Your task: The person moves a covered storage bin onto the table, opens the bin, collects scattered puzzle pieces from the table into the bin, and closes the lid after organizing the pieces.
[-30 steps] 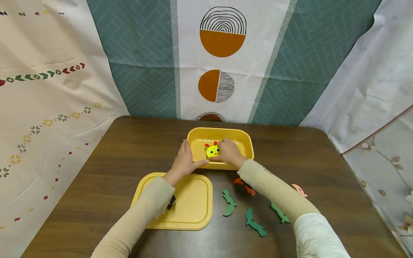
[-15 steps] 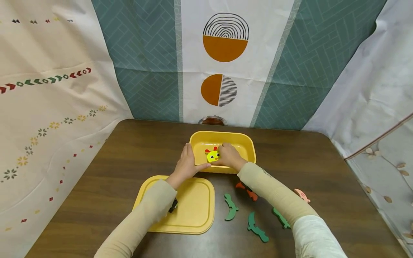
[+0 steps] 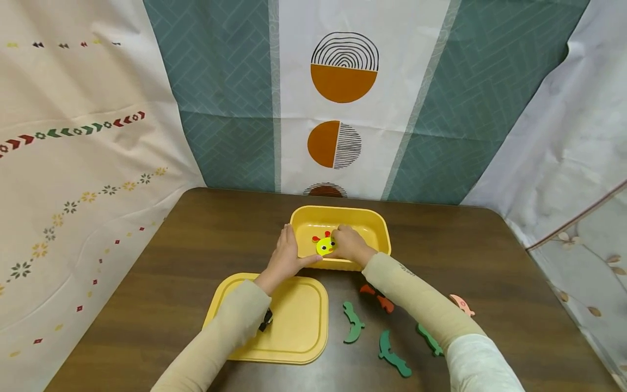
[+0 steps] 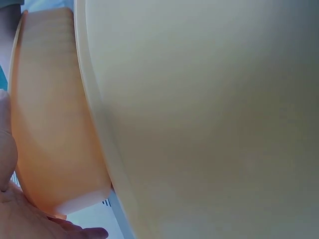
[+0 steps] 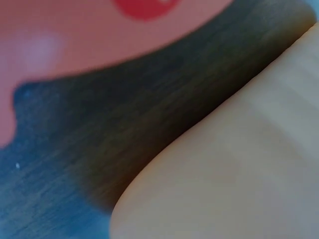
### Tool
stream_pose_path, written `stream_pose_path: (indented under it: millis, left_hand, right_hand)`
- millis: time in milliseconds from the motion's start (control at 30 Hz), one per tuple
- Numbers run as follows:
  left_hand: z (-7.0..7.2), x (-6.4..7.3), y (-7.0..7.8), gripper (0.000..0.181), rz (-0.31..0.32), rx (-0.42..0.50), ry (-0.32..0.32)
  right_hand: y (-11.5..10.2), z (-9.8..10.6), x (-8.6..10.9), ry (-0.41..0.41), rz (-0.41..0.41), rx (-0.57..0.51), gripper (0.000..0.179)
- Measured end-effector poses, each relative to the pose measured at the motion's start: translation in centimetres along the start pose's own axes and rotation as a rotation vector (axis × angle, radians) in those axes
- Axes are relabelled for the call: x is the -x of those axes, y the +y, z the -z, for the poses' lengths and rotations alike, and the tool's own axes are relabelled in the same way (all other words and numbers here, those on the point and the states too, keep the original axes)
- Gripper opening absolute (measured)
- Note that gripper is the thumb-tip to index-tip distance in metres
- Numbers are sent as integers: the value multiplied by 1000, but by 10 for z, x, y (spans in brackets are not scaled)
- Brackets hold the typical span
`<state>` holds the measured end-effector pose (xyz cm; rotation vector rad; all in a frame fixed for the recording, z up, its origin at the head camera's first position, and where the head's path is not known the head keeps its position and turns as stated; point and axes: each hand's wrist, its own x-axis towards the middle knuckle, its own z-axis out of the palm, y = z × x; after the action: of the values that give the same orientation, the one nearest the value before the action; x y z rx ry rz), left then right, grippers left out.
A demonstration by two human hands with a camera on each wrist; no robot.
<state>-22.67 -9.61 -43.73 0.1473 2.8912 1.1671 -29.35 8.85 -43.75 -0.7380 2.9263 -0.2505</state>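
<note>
A yellow plastic box [image 3: 377, 231] stands at the back of the table. Inside it lies a round yellow chick-face piece [image 3: 323, 247] with red bits on top. My right hand [image 3: 350, 245] reaches over the front wall and pinches that piece at its right edge, the fingertips partly hidden. At the box's left front corner, my left hand [image 3: 286, 256] steadies it, fingers straight along the side and thumb stretched along the front rim. The left wrist view shows the box's wall [image 4: 57, 109] close beside the fingers [image 4: 55, 226].
A yellow lid [image 3: 299, 318] lies under my left forearm, with a small black thing [image 3: 266, 320] beside the sleeve. Green curved pieces [image 3: 354, 322], orange-red pieces [image 3: 377, 298] and a pink piece [image 3: 462, 305] lie around my right sleeve. Patterned cloth [image 3: 225, 98] hangs behind the table.
The whole scene sits slightly lower in the head view as the head tilts up. Both hands keep their places at the box, and the chick-face piece stays in it.
</note>
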Motion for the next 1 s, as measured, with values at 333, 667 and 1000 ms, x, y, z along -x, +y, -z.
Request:
stream_pose_path:
  millis: [333, 667, 1000]
  left_hand:
    - [0, 0, -2, 116, 0, 7, 15]
    - [0, 3, 0, 114, 0, -21, 10]
    - [1, 2, 0, 115, -2, -52, 4]
  right_hand:
    - [-2, 2, 2, 3, -29, -22, 56]
    - [-1, -1, 4, 19, 1, 15, 57]
    - [0, -2, 7, 90, 21, -87, 61]
